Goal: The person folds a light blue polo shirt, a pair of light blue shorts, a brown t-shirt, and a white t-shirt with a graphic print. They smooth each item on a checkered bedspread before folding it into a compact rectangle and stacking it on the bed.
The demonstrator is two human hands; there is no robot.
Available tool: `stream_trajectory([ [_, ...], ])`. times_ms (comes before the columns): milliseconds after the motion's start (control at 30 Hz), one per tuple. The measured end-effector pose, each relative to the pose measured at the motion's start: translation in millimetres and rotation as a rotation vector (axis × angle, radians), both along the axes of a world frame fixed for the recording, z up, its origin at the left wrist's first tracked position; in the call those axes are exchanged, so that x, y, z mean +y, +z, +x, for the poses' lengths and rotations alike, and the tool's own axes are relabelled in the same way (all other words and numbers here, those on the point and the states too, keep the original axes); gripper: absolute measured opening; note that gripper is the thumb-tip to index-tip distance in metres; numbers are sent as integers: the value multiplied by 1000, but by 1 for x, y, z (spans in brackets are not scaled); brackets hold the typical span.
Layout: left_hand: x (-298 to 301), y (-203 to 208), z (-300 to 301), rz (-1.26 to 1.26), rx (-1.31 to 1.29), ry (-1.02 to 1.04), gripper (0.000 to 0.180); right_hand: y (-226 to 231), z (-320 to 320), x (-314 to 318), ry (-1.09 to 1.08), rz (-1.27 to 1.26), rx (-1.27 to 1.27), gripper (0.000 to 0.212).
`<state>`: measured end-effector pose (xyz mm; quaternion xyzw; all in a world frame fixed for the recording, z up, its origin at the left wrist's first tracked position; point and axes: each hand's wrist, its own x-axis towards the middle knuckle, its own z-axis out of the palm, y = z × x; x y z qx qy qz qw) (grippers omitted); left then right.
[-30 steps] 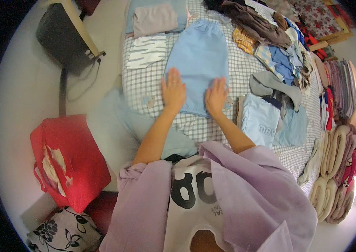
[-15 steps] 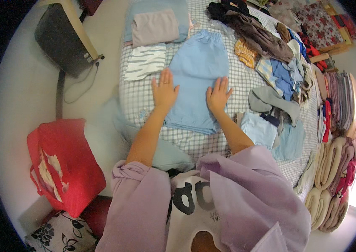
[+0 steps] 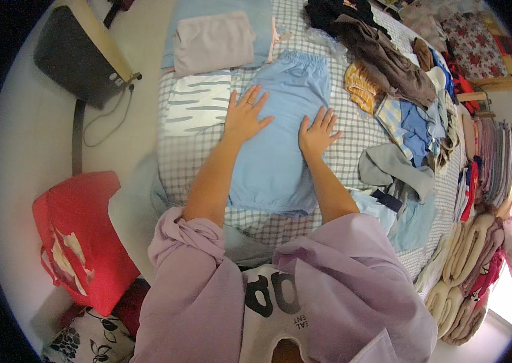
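Observation:
Light blue elastic-waist pants (image 3: 277,139) lie flat on the checked bedspread (image 3: 192,166), their gathered waistband at the far end. My left hand (image 3: 247,115) rests on the left edge of the pants, fingers spread, a ring on one finger. On their right edge my right hand (image 3: 318,133) lies flat with its fingers apart. Neither hand grips the cloth. Just left of my left hand is a folded white cloth with grey-green stripes (image 3: 198,106). Beyond it, a folded beige-grey garment (image 3: 215,43) sits on a larger blue folded cloth (image 3: 262,24).
Loose clothes cover the bed's right side: a brown garment (image 3: 383,63), yellow-patterned cloth (image 3: 361,88), a grey garment (image 3: 392,166) and pale blue pieces (image 3: 416,227). Rolled bedding (image 3: 467,251) is stacked at far right. A red bag (image 3: 95,230) and a dark panel (image 3: 74,54) stand at left.
My left hand has slid inward over the pants, and my right hand has shifted slightly on the right edge. The pants' near end now looks wider and less neatly aligned. The view has moved slightly.

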<state>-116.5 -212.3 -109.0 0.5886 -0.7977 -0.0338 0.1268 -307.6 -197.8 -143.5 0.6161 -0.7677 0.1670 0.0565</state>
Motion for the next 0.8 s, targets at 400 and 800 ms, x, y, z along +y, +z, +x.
stream_trajectory([
  [400,-2,13,-4,208,321,372,61,4,-2,-7,-1,-24,-174,63],
  [800,-36,173,52,490,1536,196,53,181,-33,-68,374,202,-1769,30],
])
